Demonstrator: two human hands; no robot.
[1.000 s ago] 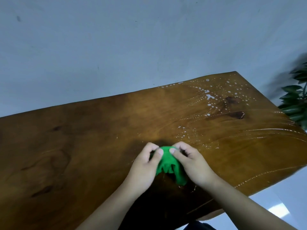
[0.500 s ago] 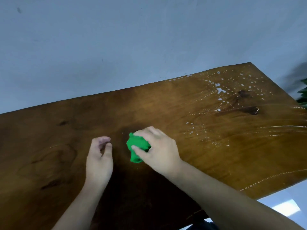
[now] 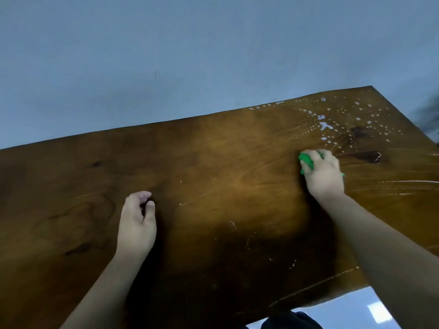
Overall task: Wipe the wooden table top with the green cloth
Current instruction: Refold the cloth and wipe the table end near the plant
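one green cloth (image 3: 306,161) bunched in right hand (image 3: 323,175); left hand (image 3: 137,224) loosely curled, empty.

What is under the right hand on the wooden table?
The bunched green cloth lies under the right hand, pressed on the table top. Only its left edge shows; the rest, and the wood beneath, are covered.
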